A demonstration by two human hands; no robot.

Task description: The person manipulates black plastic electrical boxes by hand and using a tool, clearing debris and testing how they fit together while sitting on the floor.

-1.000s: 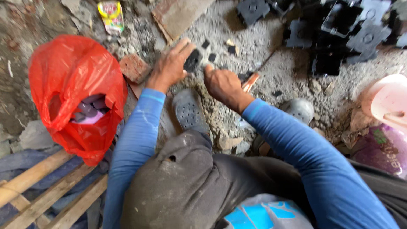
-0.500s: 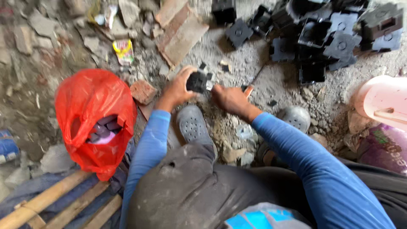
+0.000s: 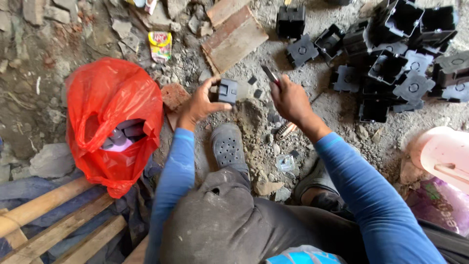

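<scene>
Gripping a black box (image 3: 227,91), left hand (image 3: 198,105); right hand's (image 3: 291,100) tool (image 3: 270,75) half hidden

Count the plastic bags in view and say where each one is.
1. A red plastic bag sits on the rubble at the left, beside the left hand, open with purple and grey items inside. More bags may lie hidden under the debris or outside the frame.

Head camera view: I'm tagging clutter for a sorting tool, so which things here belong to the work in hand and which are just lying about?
In hand:
- left hand gripping a black plastic box
- right hand gripping a small tool
- heap of black boxes

Lying about:
- red plastic bag
- brick pieces
- yellow wrapper
- pink tub
</scene>
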